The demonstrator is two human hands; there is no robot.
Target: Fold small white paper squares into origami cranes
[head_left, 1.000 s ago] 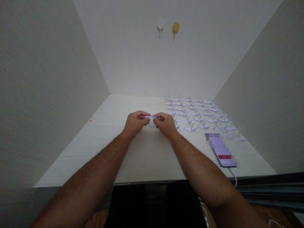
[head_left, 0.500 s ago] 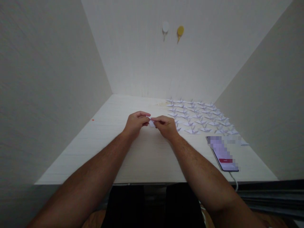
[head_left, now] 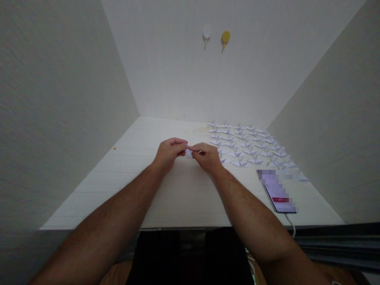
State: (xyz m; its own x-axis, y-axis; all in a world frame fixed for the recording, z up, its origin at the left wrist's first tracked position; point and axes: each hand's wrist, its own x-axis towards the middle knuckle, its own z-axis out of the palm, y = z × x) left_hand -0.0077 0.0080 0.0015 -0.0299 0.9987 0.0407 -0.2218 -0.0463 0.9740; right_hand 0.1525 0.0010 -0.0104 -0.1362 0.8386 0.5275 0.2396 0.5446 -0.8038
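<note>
My left hand [head_left: 168,153] and my right hand [head_left: 207,156] meet above the middle of a pale wooden table [head_left: 124,178]. Both pinch a small folded piece of white paper [head_left: 188,152] between their fingertips, and only a sliver of it shows between them. Just right of my right hand, several rows of small folded white paper cranes [head_left: 249,146] stand on the table.
A phone [head_left: 276,190] with a lit screen lies near the table's right front corner, its white cable [head_left: 292,226] running off the edge. Plain walls close in on three sides. Two hooks, one white [head_left: 207,33] and one yellow [head_left: 225,37], hang on the back wall.
The paper between my fingers has been folded smaller, and my fingertips have come closer together. The view has shifted slightly.
</note>
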